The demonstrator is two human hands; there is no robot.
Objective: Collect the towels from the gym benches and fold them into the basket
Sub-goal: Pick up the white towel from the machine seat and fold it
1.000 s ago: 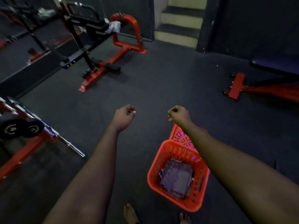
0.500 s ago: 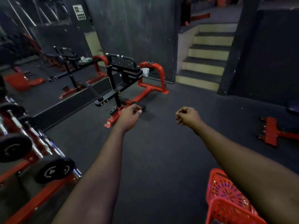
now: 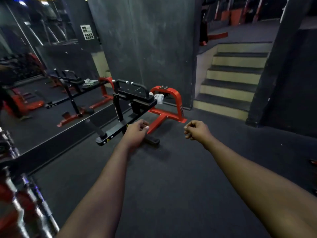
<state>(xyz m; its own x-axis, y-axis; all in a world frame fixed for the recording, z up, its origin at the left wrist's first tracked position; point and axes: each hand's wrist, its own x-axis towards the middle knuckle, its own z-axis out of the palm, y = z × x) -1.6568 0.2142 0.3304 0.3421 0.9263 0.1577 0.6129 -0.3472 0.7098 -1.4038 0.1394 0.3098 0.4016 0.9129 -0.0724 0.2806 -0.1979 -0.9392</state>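
Now we have looked up from the basket, gone from view; our left hand (image 3: 137, 133) and right hand (image 3: 196, 130) are loosely curled, empty, nearing the white towel (image 3: 158, 98) on the bench's (image 3: 137, 100) far end.

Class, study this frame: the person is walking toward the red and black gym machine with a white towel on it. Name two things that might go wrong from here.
1. The machine's low black foot bar juts into the path, so a trip seems possible.
2. The white towel lies behind the handles, so the left hand or right hand may knock metal.
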